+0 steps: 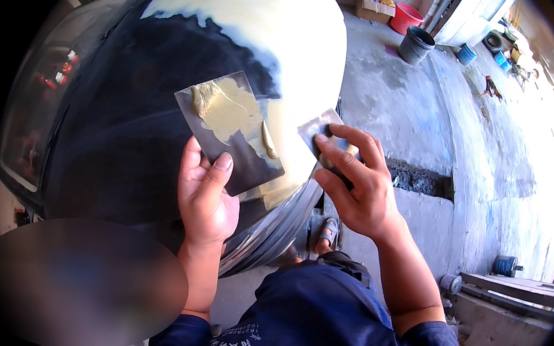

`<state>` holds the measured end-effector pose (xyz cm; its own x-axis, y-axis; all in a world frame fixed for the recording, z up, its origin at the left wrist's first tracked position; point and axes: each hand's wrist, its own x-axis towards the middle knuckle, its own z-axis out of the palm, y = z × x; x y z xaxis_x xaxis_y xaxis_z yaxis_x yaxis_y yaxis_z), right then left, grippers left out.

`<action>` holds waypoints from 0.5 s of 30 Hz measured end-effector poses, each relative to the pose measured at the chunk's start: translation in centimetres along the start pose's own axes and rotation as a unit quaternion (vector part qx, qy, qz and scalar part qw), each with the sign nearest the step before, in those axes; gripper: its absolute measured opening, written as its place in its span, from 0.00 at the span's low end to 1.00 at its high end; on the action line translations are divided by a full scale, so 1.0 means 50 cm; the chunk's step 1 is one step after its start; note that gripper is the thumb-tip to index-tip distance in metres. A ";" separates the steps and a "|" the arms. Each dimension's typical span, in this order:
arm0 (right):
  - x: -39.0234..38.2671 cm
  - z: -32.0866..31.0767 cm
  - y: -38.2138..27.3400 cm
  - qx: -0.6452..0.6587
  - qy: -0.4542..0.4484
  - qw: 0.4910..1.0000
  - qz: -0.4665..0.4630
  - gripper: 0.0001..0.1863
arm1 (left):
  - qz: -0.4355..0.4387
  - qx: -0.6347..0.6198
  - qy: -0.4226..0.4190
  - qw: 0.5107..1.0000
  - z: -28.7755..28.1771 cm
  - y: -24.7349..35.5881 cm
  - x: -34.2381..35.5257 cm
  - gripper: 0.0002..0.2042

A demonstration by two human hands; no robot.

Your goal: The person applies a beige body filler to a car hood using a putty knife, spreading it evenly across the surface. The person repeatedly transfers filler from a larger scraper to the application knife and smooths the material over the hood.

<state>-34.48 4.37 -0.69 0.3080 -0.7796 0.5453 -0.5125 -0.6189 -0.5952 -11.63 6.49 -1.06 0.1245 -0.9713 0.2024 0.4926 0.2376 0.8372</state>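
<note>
My left hand (207, 191) grips a flat rectangular mixing plate (252, 169) by its lower edge, thumb on top. Pale yellow body filler (227, 110) is spread over the upper part of the plate, with a thick ridge along its right side. To the right, my right hand (364, 191) pinches a thin metal spreader (318, 128) between thumb and fingers, apart from the plate. Beneath both hands lies a dark car hood (128, 113). A yellowish filler patch (283, 183) shows on the hood's near right edge.
The windshield (36, 120) is at the left. On the concrete floor stand a black bucket (416, 45), a red basin (406, 17) and a cardboard box (373, 7). A rough trench (422, 180) cuts the floor at the right. A blurred oval covers the lower left.
</note>
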 end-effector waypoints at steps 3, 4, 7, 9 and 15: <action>0.025 -0.005 -0.023 -0.085 0.007 0.995 -0.048 0.23 | 0.035 0.061 0.008 0.997 0.021 -0.016 0.001 0.23; 0.026 -0.004 -0.023 -0.094 -0.008 0.994 -0.058 0.23 | 0.039 0.065 0.007 0.997 0.030 -0.019 0.005 0.22; 0.015 0.002 -0.009 -0.132 -0.053 0.989 -0.050 0.22 | 0.048 0.087 0.001 0.995 0.046 -0.028 0.017 0.20; 0.013 -0.003 0.026 -0.104 -0.064 0.992 -0.033 0.22 | 0.058 0.116 -0.002 0.991 0.041 -0.036 0.034 0.19; 0.045 -0.004 0.164 -0.049 -0.145 0.976 0.152 0.23 | 0.096 0.103 -0.002 0.990 -0.019 -0.015 0.171 0.19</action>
<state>-38.13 -2.43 -4.24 0.3360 -0.9293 0.1532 -0.6860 -0.3530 -0.6362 -10.10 -1.97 -0.46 0.1945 -0.9085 0.3698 0.2737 0.4123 0.8690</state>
